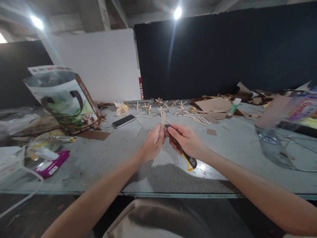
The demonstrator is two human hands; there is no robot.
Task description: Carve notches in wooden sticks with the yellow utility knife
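Left hand pinches a wooden stick, apparently to steady it; right hand grips a utility knife beside the stick.

Dim overall; two overhead lamps flare in streaks; glare whitens the surface, shadow darkens its front; edges blur, stretched.

I'm seeing yellow edging a black knife, pale tan colouring the stick, green and brown patterning the bag!
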